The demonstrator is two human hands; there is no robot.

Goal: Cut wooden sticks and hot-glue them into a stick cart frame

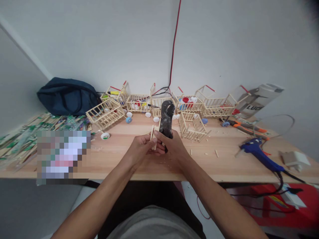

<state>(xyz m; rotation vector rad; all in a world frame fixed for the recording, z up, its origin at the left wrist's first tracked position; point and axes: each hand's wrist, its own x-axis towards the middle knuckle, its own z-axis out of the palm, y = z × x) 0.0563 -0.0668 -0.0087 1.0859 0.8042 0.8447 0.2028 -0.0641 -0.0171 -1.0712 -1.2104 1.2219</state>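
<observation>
Several short wooden sticks stand side by side in my left hand, its fingers closed around their lower part. My right hand grips a black pliers-like tool that points up and away from me. The two hands meet over the front of the wooden table, and the right thumb reaches across to the sticks. The tool's exact kind is unclear, and its handles are mostly hidden by my fingers. Just right of the tool sits an open basket frame of sticks without wheels.
Small stick-built carts line the wall, some holding bottle caps. A dark blue bag and wrapped stick bundles lie left. On the right are a blue glue gun, orange-handled pliers and a white bottle. Stick offcuts lie nearby.
</observation>
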